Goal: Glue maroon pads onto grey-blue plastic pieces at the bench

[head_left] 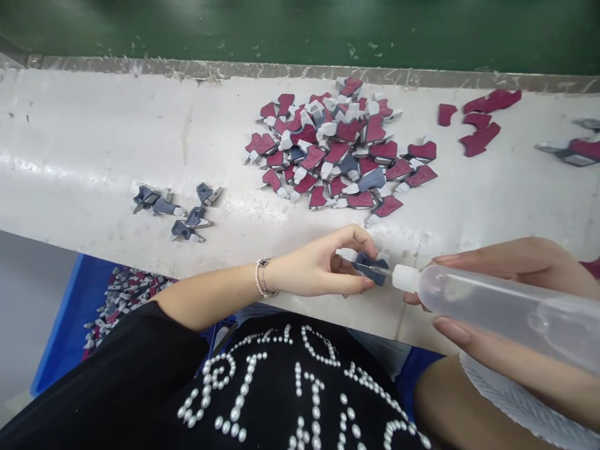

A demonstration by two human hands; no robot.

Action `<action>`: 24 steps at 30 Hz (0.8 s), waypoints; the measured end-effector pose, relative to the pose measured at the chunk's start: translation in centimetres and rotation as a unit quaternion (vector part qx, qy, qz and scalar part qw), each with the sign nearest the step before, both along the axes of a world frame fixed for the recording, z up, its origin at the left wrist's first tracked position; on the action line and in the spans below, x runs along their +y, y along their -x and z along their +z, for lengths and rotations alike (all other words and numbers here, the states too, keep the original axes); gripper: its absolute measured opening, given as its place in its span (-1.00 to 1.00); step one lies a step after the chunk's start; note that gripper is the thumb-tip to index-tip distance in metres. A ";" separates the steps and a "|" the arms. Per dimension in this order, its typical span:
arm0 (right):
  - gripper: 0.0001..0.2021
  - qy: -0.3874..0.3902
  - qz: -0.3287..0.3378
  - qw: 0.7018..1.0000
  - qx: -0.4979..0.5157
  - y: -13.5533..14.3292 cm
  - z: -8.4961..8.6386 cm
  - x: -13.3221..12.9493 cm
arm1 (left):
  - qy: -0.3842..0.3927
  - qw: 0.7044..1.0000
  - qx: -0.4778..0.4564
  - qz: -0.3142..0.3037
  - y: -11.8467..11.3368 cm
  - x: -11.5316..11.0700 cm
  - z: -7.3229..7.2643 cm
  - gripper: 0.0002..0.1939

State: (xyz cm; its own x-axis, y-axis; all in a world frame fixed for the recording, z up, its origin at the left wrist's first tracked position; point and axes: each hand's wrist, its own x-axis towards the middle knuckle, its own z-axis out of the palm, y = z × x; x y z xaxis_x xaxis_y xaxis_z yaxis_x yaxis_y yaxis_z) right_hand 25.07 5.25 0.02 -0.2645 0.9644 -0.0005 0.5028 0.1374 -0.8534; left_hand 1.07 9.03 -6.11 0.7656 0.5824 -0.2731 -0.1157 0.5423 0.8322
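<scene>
At the near edge of the white worktop point(94, 144), 1 seated person, bare-handed. Left hand point(323, 262): closed in a pinch, thumb and fingers gripping 1 dark gray part point(377, 276), held just above the surface, hollow side showing. Right hand point(534, 257): wrapped around 1 translucent squeeze bottle point(497, 306), tipped nearly level. Its white cap point(405, 278) points at the part; the thin needle point(372, 268) overlaps the hollow, contact unclear from this angle. Beyond the hands: heap of maroon-and-gray parts point(349, 130). Left of heap: 5 loose gray parts point(164, 206), grouped near the front edge. Right of heap: loose maroon pieces point(482, 139). Below worktop, at left: blue bin point(57, 337) holding many similar parts. Bracelet point(260, 278) on left wrist.
</scene>
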 end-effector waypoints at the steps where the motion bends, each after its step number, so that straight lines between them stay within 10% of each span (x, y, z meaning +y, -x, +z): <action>1: -0.74 0.004 -0.007 1.000 0.004 0.1 0.0 0.0 | 0.011 1.000 0.003 0.002 0.0 -0.1 0.0 -0.58; 24: -0.67 0.022 -0.068 0.993 -0.090 2.7 1.1 -1.0 | -0.008 0.999 0.020 -0.038 -0.2 -0.2 -0.3 -0.57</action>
State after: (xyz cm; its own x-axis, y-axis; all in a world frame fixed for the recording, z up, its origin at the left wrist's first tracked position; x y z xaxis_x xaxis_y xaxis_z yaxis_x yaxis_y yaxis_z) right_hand 22.33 4.22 1.08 -0.1245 0.9891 -0.0792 0.6588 0.0227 -0.7520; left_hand 1.23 8.87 -6.42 0.7965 0.5269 -0.2967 -0.0402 0.5356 0.8435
